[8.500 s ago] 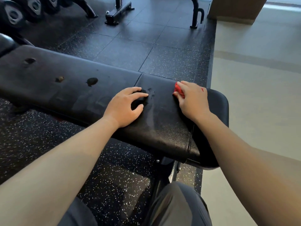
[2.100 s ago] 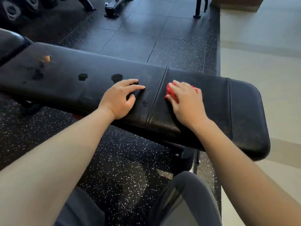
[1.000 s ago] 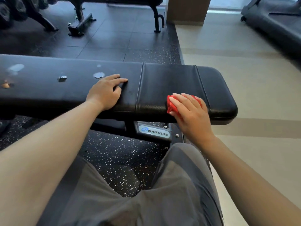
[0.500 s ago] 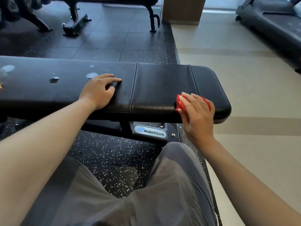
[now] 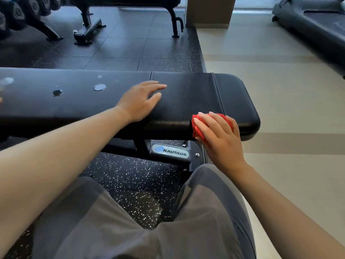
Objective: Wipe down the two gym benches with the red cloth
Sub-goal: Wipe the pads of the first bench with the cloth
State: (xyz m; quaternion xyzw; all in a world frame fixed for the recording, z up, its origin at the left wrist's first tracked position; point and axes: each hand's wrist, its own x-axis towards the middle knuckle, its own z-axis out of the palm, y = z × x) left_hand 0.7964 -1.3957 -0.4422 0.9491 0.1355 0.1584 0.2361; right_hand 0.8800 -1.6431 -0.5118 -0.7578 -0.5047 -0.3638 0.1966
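**Item 1, red cloth**. Bunched. We log it on the near front edge of the bench, toward the pad's right end, just at 3 o'clock of the frame's centre.

**Item 2, right hand**. Fingers extended and close together, laid over the red cloth and pressing it against the rounded pad edge. Red shows at 9 o'clock of the fingertips and at 12 o'clock above the knuckles. The thumb is hidden, so we cannot tell whether it hooks beneath.

**Item 3, left hand**. At 10 o'clock from the cloth. Flat and spread, fingers straight, pointing toward 3 o'clock, holding nothing. Its heel sits at the pad's near edge. The fingertips are blurred, so we cannot confirm contact.

**Item 4, bench.** Black padded top running 9 to 3 o'clock, with two cross seams near the right end. Worn patches lie at 9 o'clock of the left hand.

**Item 5, badge**. Reads NAUTILUS. It sits on the frame under the pad, at 7 o'clock from the cloth.

**Item 6, grey trousers**. At 6 o'clock.

**Item 7, floors.** Speckled rubber floor lies under the bench, and pale floor lies at 3 o'clock.

**Item 8, background.** We note a second bench at 12 o'clock, a dumbbell rack at 11, and a treadmill at 2.
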